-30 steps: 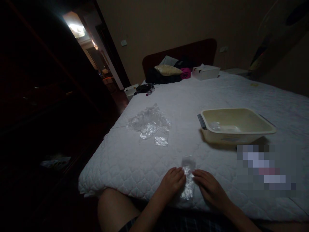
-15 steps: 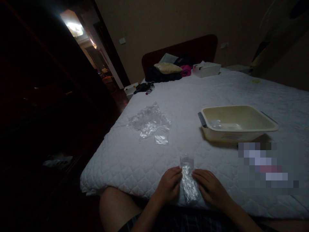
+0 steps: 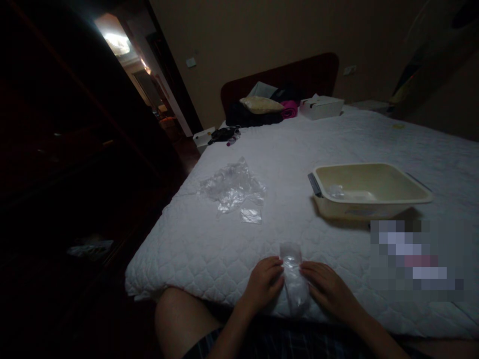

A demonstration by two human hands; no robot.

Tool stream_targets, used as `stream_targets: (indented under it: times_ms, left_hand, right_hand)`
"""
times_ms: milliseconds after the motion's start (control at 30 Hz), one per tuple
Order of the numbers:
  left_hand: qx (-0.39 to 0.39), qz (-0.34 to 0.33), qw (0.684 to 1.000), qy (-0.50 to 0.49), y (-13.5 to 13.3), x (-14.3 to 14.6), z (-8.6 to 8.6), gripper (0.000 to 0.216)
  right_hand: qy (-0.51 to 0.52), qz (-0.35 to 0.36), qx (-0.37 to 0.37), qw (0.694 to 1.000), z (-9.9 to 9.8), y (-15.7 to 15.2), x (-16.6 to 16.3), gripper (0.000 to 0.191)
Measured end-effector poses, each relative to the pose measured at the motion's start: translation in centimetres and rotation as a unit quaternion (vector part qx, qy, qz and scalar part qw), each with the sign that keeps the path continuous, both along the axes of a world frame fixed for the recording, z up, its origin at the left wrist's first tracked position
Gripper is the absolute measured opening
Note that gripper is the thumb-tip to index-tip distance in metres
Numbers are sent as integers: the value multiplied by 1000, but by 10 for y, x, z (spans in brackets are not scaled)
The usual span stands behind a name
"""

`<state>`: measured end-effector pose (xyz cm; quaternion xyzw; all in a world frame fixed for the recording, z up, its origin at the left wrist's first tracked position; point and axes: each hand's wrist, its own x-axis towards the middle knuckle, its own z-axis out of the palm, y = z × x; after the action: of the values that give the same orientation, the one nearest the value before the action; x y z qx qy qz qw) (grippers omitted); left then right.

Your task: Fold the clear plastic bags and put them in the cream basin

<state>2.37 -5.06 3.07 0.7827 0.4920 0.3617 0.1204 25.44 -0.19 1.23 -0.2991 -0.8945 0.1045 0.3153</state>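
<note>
A narrow clear plastic bag (image 3: 292, 279) lies at the near edge of the bed, between my two hands. My left hand (image 3: 265, 283) pinches its left side near the upper part. On the opposite side, my right hand (image 3: 326, 285) has its fingers closed at the bag's right edge, the thumb mostly hidden. Farther off to the left is a crumpled heap of clear plastic (image 3: 234, 187), and a small flat folded clear packet (image 3: 250, 215) rests just in front of it.
A cream plastic basin (image 3: 370, 203) with grey handles stands to the right, some clear plastic inside. A blurred-out patch (image 3: 415, 262) covers something nearer. Pillows and clothes (image 3: 260, 105) and a white box (image 3: 322, 107) sit by the headboard. The bed's left edge (image 3: 149, 242) drops to dark floor.
The bag between my hands looks smoother and less shiny, its top end slightly lower. Both hands have stayed almost in place.
</note>
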Motion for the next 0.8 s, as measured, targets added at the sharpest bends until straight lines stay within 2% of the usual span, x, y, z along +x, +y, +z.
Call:
stream_targets:
  times_ms: [233, 500, 633, 800]
  left_hand:
    - [-32, 67, 996, -39, 1, 15, 6, 16]
    - [-50, 165, 983, -61, 9, 36, 9, 25]
    - [-60, 205, 976, -50, 12, 41, 9, 29]
    - [-70, 261, 960, -78, 17, 46, 4, 15]
  right_hand:
    - [51, -65, -71, 994, 9, 0, -17, 18]
    - [31, -150, -116, 981, 26, 2, -35, 33]
    - [18, -178, -125, 976, 31, 6, -41, 31]
    - [7, -201, -152, 968, 30, 10, -42, 28]
